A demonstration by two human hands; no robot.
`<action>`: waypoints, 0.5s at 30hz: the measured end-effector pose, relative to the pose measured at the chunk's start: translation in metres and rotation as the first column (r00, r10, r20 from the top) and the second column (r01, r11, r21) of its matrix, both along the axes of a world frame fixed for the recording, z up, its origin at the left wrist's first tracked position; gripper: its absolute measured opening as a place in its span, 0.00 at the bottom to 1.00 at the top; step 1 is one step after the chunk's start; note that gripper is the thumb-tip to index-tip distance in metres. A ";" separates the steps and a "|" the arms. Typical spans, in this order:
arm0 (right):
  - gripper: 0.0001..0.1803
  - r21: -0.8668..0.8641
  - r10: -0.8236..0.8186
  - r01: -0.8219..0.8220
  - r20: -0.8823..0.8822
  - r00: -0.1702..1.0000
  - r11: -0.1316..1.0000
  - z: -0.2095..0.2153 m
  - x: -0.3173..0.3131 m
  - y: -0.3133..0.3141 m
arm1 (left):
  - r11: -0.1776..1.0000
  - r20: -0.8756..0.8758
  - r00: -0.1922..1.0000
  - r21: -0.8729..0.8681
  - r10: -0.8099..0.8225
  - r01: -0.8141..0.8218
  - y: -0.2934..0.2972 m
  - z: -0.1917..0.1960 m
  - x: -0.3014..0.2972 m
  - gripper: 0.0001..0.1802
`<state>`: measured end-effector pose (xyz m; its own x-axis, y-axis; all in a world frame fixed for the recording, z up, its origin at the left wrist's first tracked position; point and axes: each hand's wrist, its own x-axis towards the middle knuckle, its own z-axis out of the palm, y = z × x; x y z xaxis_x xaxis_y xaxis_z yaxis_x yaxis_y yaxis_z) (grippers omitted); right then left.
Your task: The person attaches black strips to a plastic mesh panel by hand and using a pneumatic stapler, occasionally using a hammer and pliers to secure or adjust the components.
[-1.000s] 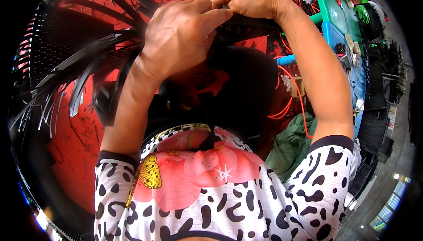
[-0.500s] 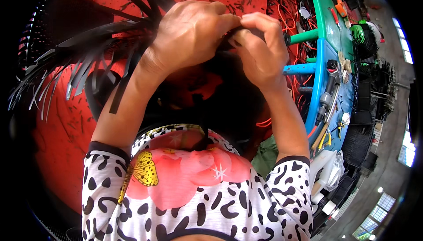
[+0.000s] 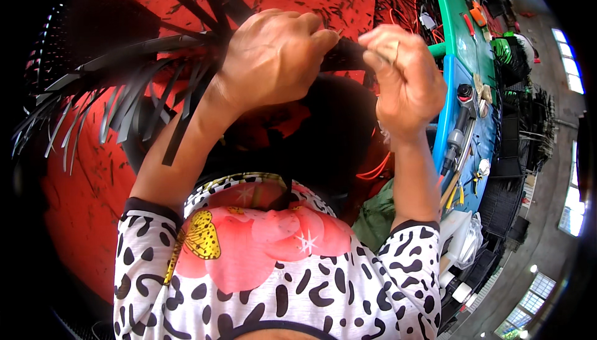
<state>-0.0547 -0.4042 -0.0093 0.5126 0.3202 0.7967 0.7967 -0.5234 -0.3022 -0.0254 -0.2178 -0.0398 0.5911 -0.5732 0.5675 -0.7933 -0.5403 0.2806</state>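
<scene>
My left hand point(image 3: 267, 60) is closed around a bundle of flat black plastic strips point(image 3: 124, 51). Their loose ends fan out to the left and hang over my left forearm. To the right of it, my right hand point(image 3: 407, 82) is raised, its thumb and fingers pinched together. A dark band, seemingly a black strip point(image 3: 348, 55), spans the gap between the two hands. Motion blurs the right fingertips a little, and the left fingers are mostly hidden behind the back of the hand.
Black scraps litter the red floor point(image 3: 81, 215). At the right stands a bench with a green and blue edge point(image 3: 451, 91), holding a power tool point(image 3: 459, 131), yellow-handled pliers point(image 3: 457, 197) and an orange tool point(image 3: 477, 16). Orange cords point(image 3: 376, 169) lie beneath. Dark woven goods are stacked beyond.
My right hand has drawn away from the left, moving right and slightly down, and a gap now separates them. The left hand has dipped slightly and still grips the strips.
</scene>
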 end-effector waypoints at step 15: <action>0.02 0.052 0.077 -0.057 -0.680 0.730 0.997 0.005 0.084 0.011 | 0.988 0.040 0.993 -0.112 0.113 -0.108 -0.006 -0.005 0.001 0.16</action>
